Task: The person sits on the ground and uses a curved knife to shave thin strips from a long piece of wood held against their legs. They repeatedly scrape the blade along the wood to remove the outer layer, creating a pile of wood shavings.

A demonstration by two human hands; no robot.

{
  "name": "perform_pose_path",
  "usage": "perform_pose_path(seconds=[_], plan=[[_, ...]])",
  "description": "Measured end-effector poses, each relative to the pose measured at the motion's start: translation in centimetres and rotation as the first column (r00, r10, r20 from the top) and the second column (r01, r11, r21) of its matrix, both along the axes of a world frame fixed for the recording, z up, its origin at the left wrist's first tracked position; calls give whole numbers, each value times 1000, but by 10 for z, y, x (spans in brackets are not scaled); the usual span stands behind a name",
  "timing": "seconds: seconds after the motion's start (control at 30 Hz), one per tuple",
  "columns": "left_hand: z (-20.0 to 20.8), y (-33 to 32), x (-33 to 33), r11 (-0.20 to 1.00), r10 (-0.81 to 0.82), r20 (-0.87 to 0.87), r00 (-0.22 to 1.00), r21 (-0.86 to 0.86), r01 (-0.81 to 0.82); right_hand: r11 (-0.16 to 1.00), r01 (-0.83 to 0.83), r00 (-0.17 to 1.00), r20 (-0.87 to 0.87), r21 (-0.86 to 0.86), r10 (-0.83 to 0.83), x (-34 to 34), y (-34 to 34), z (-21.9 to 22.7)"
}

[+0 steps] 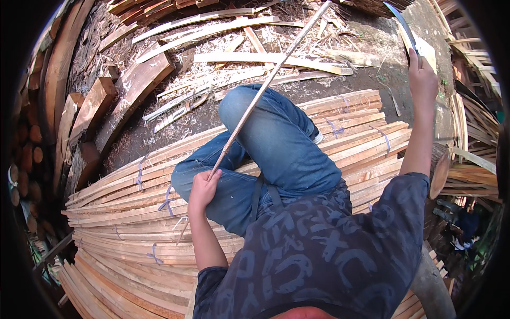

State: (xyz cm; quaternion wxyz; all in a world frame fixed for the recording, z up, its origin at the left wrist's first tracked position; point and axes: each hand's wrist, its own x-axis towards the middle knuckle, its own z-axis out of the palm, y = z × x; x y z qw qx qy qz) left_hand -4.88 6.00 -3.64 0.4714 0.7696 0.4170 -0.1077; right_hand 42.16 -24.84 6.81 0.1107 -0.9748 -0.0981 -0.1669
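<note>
My left hand [204, 190] is closed round the lower end of a long, thin wooden stick [265, 84]. From there the stick slants up across my raised knee, and its far end reaches the top of the view. Out at the far right, my right hand [423, 77] is raised and wrapped round the grip of a long knife [405, 25]. Its curved blade points up and to the left, well apart from the stick. A pale piece of wood [426, 55] shows just behind the knife's grip; whether they touch I cannot tell.
I sit on bundles of wooden strips [122, 220] tied with purple cord. Ahead lie loose slats [265, 57] and shavings. Thick beams [133, 85] lean at the left, a log [439, 171] stands near my right elbow, and more strips [475, 127] pile up at the right.
</note>
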Motion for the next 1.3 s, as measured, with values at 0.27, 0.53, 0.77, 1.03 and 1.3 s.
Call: perform_pose_path(seconds=[0.27,0.53,0.77,1.03,1.3], plan=[[1,2,0,1000,16,2,1000,-25,-16,766,-523,803,-85,374,590,-121,78,-79],[-8,12,-3,994,-13,-12,1000,-111,11,467,-628,524,-105,622,845,-199,137,-103],[-20,28,-11,932,22,7,1000,-363,-18,498,-635,502,-174,590,847,-211,148,-100],[-14,33,-9,902,65,-18,998,-427,-66,557,-714,526,-200,425,827,-217,157,-96],[-7,34,-3,875,169,-49,984,-452,-172,546,-729,513,-199,412,835,-222,161,-93]])
